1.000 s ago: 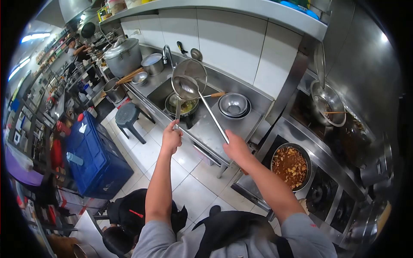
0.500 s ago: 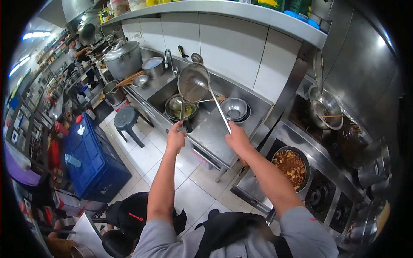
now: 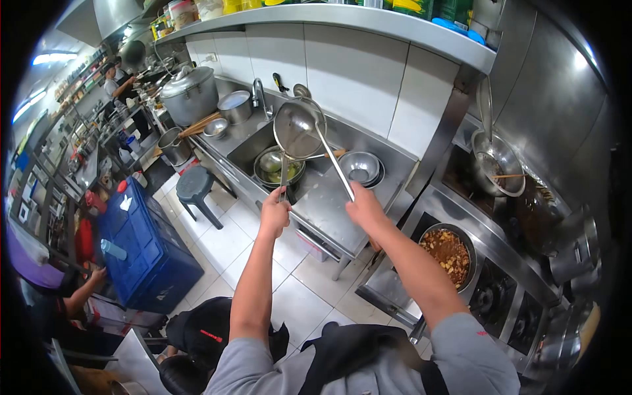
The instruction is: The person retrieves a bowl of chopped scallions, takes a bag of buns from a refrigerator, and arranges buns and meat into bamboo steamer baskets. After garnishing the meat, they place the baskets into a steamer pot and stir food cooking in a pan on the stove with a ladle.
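My left hand [image 3: 275, 213] is closed round the handle of a round mesh strainer [image 3: 294, 135], raised over the sink [image 3: 247, 148]. In my right hand [image 3: 363, 205] is the long handle of a metal ladle [image 3: 337, 161]; its upper end overlaps the strainer, and whether they touch is unclear. Below and behind the strainer, a pan [image 3: 289, 178] with greenish contents and a bowl-shaped ladle sits in the sink. Stacked metal bowls [image 3: 359, 166] rest on the steel counter right of the strainer.
A pan of red-brown food [image 3: 447, 255] sits on the stove at right, near my right forearm. A metal bowl [image 3: 499, 162] lies behind it. At left are a stool [image 3: 195, 183], a blue cooler [image 3: 148, 247] and a large pot [image 3: 189, 95]. Co-workers are at lower left and far back.
The strainer has swung from above the pan slightly right and toward the wall, and the ladle has shifted with it. At lower left, another person's arm has come into view beside the cooler.
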Tool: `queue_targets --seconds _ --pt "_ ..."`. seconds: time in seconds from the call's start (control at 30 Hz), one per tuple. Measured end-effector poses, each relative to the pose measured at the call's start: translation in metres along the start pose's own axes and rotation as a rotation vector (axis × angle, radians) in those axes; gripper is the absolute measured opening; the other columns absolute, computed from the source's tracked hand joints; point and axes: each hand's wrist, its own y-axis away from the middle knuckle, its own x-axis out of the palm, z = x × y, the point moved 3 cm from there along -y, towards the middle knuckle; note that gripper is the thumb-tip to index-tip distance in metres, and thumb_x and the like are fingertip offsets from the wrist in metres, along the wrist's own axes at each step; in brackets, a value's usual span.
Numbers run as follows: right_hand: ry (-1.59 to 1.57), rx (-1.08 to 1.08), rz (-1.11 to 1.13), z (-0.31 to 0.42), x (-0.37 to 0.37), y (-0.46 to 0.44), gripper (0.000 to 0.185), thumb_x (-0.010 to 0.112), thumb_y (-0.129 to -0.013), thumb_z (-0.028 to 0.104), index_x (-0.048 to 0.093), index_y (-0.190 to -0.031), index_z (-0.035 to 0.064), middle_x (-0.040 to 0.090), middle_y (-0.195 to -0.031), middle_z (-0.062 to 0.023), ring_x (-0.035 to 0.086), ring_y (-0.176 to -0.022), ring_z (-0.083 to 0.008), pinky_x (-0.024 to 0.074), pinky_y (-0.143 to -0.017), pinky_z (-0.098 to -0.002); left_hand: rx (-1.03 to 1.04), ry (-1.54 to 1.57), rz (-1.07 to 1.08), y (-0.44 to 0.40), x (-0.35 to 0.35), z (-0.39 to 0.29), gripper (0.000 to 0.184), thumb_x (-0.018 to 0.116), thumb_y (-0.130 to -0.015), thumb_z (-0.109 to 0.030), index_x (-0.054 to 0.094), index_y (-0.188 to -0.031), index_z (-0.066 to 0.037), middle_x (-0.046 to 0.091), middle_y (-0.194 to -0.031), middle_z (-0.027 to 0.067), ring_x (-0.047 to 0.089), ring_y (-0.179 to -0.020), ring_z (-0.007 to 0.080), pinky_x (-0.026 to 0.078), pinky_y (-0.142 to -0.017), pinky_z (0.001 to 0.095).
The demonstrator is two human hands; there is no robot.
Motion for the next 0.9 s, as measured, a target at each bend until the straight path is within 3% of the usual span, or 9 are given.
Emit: queue_targets --seconds 0.07,0.3,0.4,0.6,0.8,0.9 --pt "0.083 -0.037 0.125 0.001 -0.002 0.011 0.029 0.061 -0.086 0.006 0.057 -0.114 -0.0018 0.07 -0.099 -0.0298 0.067 -0.1 -0.0482 0.0523 -0.087 -0.0545 -0.015 0.025 -0.012 0.0 0.003 -0.005 0.061 0.048 -0.092 0.006 0.045 -0.151 -0.01 0.054 -0.075 0.0055 0.038 -0.046 0.0089 0.027 -0.04 0.029" --pt "0.059 -0.056 0.014 0.003 -0.01 0.001 0.032 0.063 -0.085 0.006 0.057 -0.116 -0.0011 0.069 -0.095 -0.0323 0.067 -0.096 -0.0497 0.0525 -0.086 -0.0567 -0.022 0.082 0.016 0.007 0.0 -0.003 0.061 0.049 -0.092 0.007 0.044 -0.15 -0.011 0.054 -0.076 0.0049 0.037 -0.047 0.0077 0.026 -0.041 0.0279" --pt "0.132 -0.07 0.14 0.004 -0.016 0.003 0.032 0.061 -0.084 0.004 0.058 -0.116 -0.0027 0.069 -0.098 -0.0327 0.067 -0.098 -0.0496 0.0526 -0.087 -0.0562 -0.041 0.12 0.006 0.008 -0.003 0.0 0.063 0.047 -0.092 0.007 0.043 -0.152 -0.01 0.055 -0.077 0.0052 0.039 -0.048 0.0081 0.027 -0.042 0.0275" --pt "0.078 -0.039 -0.07 -0.006 -0.011 -0.009 0.037 0.06 -0.084 0.006 0.059 -0.12 -0.0047 0.069 -0.103 -0.0341 0.066 -0.103 -0.0498 0.0526 -0.091 -0.0538 -0.022 0.178 0.035 0.018 -0.001 -0.009 0.061 0.048 -0.092 0.007 0.045 -0.149 -0.013 0.054 -0.075 0.0046 0.034 -0.046 0.0077 0.025 -0.042 0.0266" --pt "0.051 0.01 -0.04 -0.002 -0.018 -0.006 0.039 0.059 -0.085 0.006 0.057 -0.122 -0.0052 0.069 -0.101 -0.0345 0.067 -0.102 -0.0488 0.0531 -0.091 -0.0542 -0.025 0.141 0.035 0.02 -0.003 -0.011 0.061 0.048 -0.092 0.007 0.045 -0.15 -0.013 0.054 -0.075 0.0048 0.036 -0.045 0.0086 0.025 -0.041 0.0279" --pt "0.206 -0.014 0.076 -0.003 -0.026 -0.002 0.04 0.06 -0.086 0.006 0.056 -0.124 -0.0043 0.069 -0.099 -0.0342 0.068 -0.1 -0.0491 0.0532 -0.09 -0.0561 -0.001 0.11 0.019 0.018 0.001 -0.01 0.061 0.048 -0.092 0.007 0.045 -0.15 -0.012 0.054 -0.075 0.0051 0.037 -0.045 0.0089 0.025 -0.04 0.0286"
